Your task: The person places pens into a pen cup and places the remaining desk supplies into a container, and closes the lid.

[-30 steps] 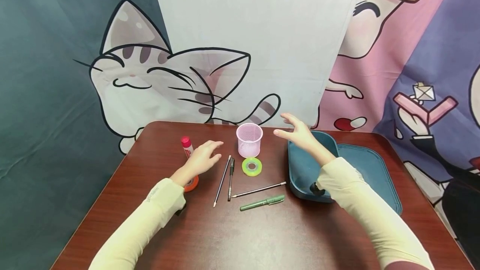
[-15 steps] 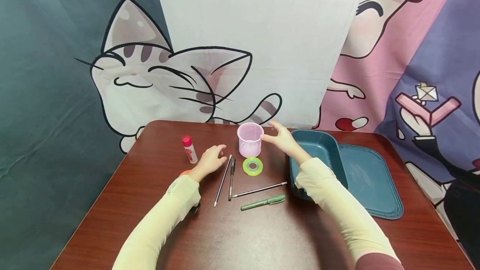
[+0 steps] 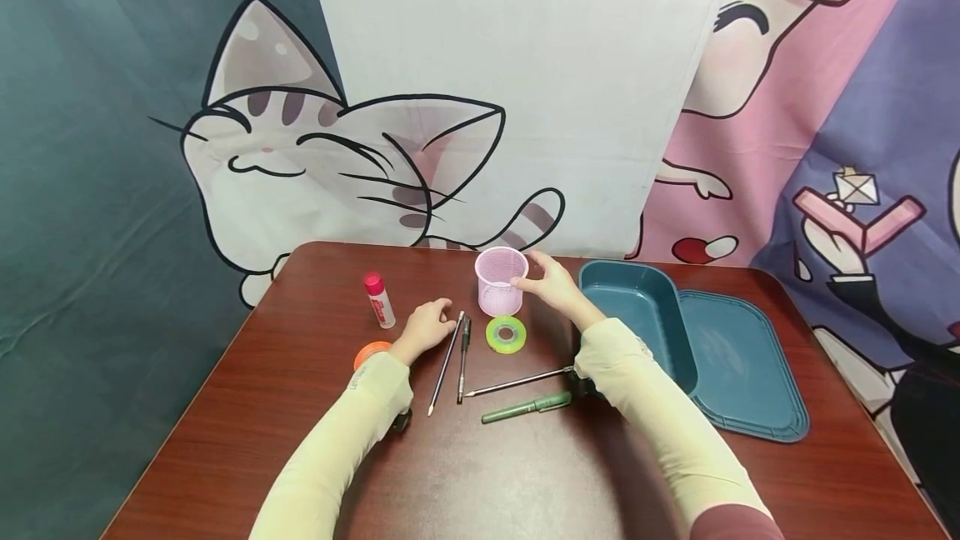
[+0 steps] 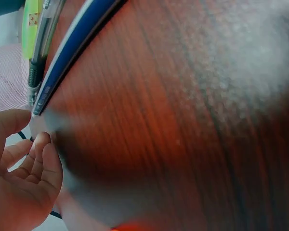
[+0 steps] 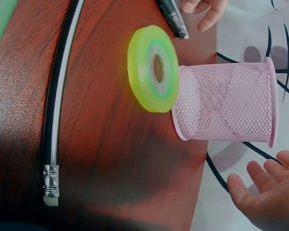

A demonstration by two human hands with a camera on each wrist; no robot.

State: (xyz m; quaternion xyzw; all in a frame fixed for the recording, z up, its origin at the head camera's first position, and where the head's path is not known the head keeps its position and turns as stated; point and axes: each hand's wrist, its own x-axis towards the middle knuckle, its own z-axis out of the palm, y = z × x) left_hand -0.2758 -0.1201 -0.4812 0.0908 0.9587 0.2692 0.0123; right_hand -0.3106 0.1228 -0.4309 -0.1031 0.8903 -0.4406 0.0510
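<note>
Just right of the pink mesh pen cup [image 3: 497, 298], my right hand [image 3: 553, 288] has its fingers spread, the thumb near the rim. In the right wrist view the fingers [image 5: 260, 185] stand apart from the mesh wall. My left hand [image 3: 426, 328] is low over the table, loosely curved, with nothing between thumb and fingers. Its thumb is right at the upper end of a pencil [image 4: 70, 53]. Beside that pencil lies a black pen [image 3: 463, 350]. A yellow-green tape roll [image 5: 138, 72] lies in front of the cup.
Nearer me lie another pencil [image 5: 52, 120] with an eraser and a green pen [image 3: 527, 407]. A glue stick [image 3: 381, 305] stands at the left behind an orange tape roll [image 3: 366, 352]. A blue box [image 3: 684, 357] and its flat blue lid [image 3: 750, 365] are at the right.
My right hand has moved left and down, from above the blue box to beside the pen cup. My left hand has shifted right toward the pencil, uncovering the orange tape roll.
</note>
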